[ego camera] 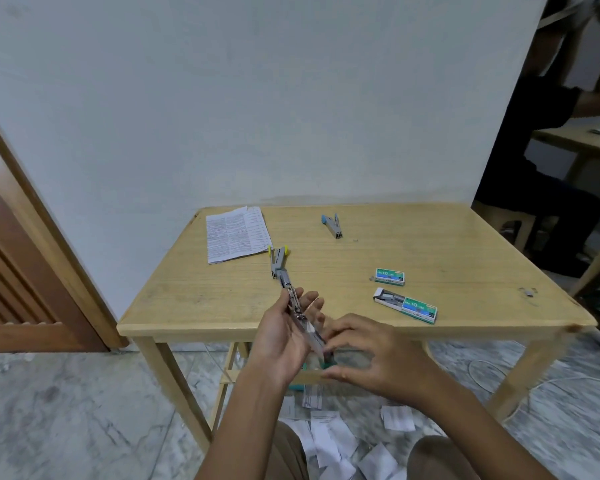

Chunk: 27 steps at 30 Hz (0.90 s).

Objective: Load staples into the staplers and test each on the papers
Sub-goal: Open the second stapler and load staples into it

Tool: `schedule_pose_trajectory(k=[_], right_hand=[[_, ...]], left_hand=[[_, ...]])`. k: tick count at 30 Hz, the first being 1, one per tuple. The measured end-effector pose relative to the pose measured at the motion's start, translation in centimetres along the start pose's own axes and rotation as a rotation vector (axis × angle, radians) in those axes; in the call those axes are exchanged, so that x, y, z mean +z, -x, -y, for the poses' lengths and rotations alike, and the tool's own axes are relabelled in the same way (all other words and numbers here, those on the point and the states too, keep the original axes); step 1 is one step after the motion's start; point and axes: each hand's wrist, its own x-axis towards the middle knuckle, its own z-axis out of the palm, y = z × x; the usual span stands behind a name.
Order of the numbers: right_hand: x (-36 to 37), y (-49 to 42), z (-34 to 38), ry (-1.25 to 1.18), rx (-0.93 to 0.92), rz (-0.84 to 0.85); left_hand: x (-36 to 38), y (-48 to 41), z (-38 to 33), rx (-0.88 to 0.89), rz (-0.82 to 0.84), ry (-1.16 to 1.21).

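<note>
Paper scraps [329, 438] are strewn on the floor between the knees. Above the near edge of the table [465, 244], an opened stapler [300, 317] is cradled in the left hand [278, 341], with the fingers nearly straight and the thumb laid against its bare metal channel. A teal part is seen at its rear. That rear end is pinched by the curled fingers of the right hand [371, 358]; whether staples are held there cannot be told. Risks, as judged: a strip seated crooked would jam, and a sprung pusher could nip a fingertip. On the table, left to right, are shown papers [234, 233], a yellow stapler [278, 259], a blue stapler [332, 226], a closed box [390, 276] and an open box [406, 305] of staples, and loose staples [527, 291].
</note>
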Motion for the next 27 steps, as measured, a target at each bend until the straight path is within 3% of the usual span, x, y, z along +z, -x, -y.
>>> schedule_pose_trajectory(k=[3,7,11,14,20,27], right_hand=[[-0.5,-0.7,0.1,-0.119,-0.042,-0.236],[-1.4,-2.7,0.6,-0.413,0.259,-0.433],[-0.8,-4.0,0.2,-0.803,0.532,-0.260],[-0.3,-4.5,0.4,-1.054,0.591,-0.210],[0.6,-5.5,0.8,-1.013,0.632,-0.281],[1.3,-6.7,1.1,-0.962,0.683,-0.287]], left_hand=[[0.0,1.1,-0.6,-0.063,0.082,-0.181],[0.3,2.6,-0.1,-0.157,0.211,-0.480],[0.5,2.8,0.5,-0.215,0.292,-0.462],[-0.1,2.7,0.5,-0.237,0.310,-0.434],[-0.5,2.6,-0.5,-0.224,0.295,-0.494],[-0.9,1.6,-2.5,-0.199,0.187,-0.743]])
